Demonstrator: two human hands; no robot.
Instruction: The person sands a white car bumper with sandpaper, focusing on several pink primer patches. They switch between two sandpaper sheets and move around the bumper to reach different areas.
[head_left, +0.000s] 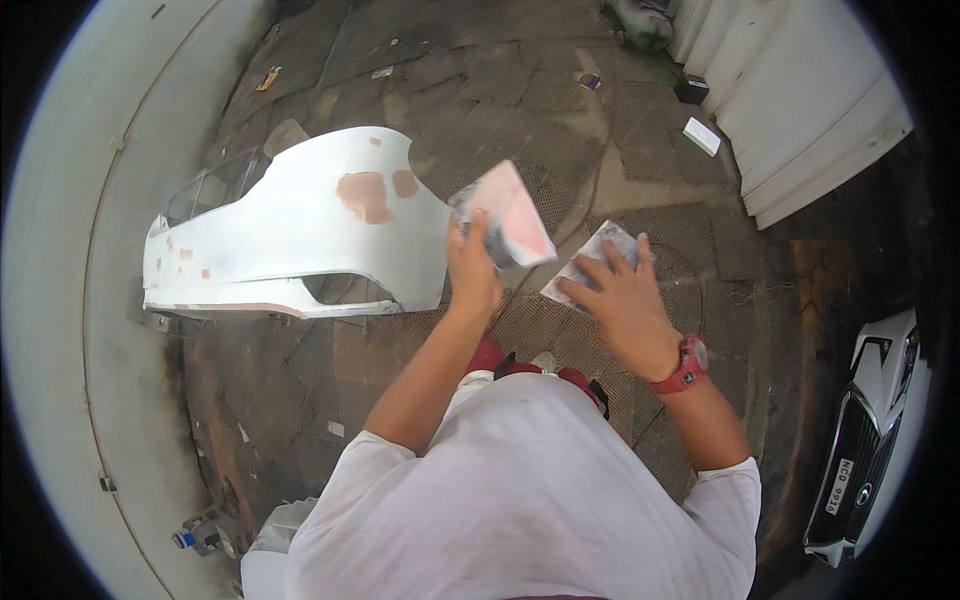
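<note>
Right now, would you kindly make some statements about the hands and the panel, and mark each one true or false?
1. The left hand holds a flat piece with a pink face. True.
2. The right hand touches nothing. False: its fingers are on a flat greyish piece.
3. The white panel bears brownish patches. True.
4. Both hands are to the left of the white panel. False: both are to its right.
5. The red watch is on the right wrist. True.
</note>
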